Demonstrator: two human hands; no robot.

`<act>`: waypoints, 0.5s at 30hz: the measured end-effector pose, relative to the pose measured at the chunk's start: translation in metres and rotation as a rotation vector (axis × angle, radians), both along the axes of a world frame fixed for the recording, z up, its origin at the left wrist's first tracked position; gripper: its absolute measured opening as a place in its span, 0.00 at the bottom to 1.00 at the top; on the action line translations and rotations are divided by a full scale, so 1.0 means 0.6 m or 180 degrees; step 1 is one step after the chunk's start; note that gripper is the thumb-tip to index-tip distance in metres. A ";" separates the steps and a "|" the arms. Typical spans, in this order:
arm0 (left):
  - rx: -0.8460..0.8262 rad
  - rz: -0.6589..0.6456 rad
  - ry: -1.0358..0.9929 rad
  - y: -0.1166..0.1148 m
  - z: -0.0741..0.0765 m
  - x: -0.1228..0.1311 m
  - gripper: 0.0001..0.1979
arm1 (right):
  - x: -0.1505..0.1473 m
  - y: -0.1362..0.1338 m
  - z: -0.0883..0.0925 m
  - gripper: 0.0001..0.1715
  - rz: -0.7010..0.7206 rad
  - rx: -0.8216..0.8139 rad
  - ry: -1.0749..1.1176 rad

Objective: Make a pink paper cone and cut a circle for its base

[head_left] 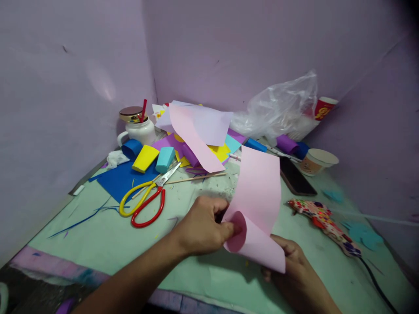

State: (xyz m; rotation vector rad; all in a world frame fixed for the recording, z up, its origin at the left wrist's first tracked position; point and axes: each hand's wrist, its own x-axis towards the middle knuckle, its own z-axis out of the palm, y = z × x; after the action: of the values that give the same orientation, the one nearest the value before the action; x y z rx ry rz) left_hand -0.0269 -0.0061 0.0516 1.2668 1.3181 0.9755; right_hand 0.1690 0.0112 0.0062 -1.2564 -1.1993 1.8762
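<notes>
A sheet of pink paper (pixel 260 183) is held between both hands above the table's front half. Its near end curls into a loose roll, while the far end stands up flat. My left hand (pixel 206 226) grips the roll's left opening, with the thumb inside the curl. At the right end of the roll, my right hand (pixel 291 261) is closed on the paper's edge; some of its fingers are hidden underneath. Scissors (pixel 159 190) with one yellow and one red handle lie left of my hands, blades slightly apart.
A patterned glue gun (pixel 324 222) with a black cord lies right, near a phone (pixel 297 176) and a paper cup (pixel 317 161). Behind are coloured paper sheets (pixel 204 122), a plastic bag (pixel 281 104) and a white mug (pixel 140 131). Yellow (pixel 145 158) and light-blue (pixel 165 159) paper pieces stand left.
</notes>
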 end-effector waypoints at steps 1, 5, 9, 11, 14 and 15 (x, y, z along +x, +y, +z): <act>-0.0023 -0.0017 -0.0042 0.000 0.000 0.000 0.05 | 0.000 0.000 0.000 0.06 -0.0001 0.0028 0.0007; -0.0069 0.0020 -0.0067 0.002 0.001 -0.001 0.08 | 0.002 0.000 -0.006 0.06 0.0012 0.0076 0.0040; -0.0139 0.0034 -0.0041 0.003 -0.001 0.000 0.08 | 0.006 0.000 -0.016 0.08 0.0024 0.0126 0.0064; -0.0116 0.0097 0.0129 0.003 -0.003 -0.001 0.08 | 0.008 0.001 -0.021 0.08 0.0076 0.0243 -0.0055; 0.0005 0.0214 0.0269 0.003 -0.008 -0.001 0.09 | 0.009 0.003 -0.026 0.05 0.0111 0.0372 -0.0203; 0.0035 0.0235 0.0235 0.003 -0.010 -0.001 0.10 | 0.007 0.003 -0.026 0.05 0.0075 0.0383 -0.0230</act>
State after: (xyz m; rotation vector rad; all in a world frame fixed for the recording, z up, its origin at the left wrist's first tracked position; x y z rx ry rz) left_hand -0.0275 -0.0046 0.0456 1.2809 1.4269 0.9967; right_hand 0.1735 0.0132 -0.0096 -1.2586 -1.3497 1.7603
